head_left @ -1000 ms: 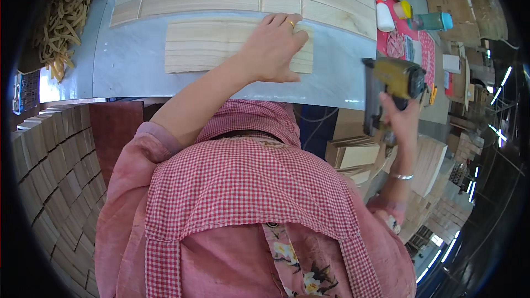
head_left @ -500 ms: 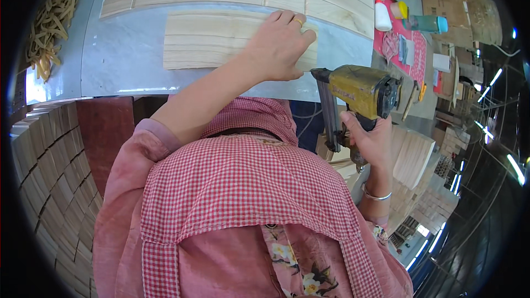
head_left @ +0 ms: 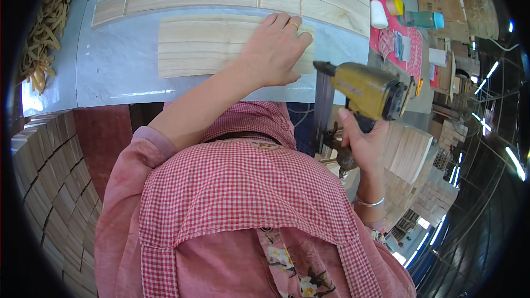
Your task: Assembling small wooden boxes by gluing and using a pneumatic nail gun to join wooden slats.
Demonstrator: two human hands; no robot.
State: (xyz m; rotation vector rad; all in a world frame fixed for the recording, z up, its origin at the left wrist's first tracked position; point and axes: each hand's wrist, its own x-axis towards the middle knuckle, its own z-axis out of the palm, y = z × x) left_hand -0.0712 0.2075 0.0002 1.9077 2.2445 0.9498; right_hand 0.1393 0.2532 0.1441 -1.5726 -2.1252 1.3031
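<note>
Two-handed work: left hand clasping the board on the tabletop, right hand gripping the nailer, whose nose, if misaimed, could injure the nearby left thumb.

Pretty bright, soft light on the tabletop, with a thin glare streak along its near edge and a blown-out patch at left. Right side's way dimmer, dotted with white tube lights. Fisheye bends straight edges, corners go black.
</note>
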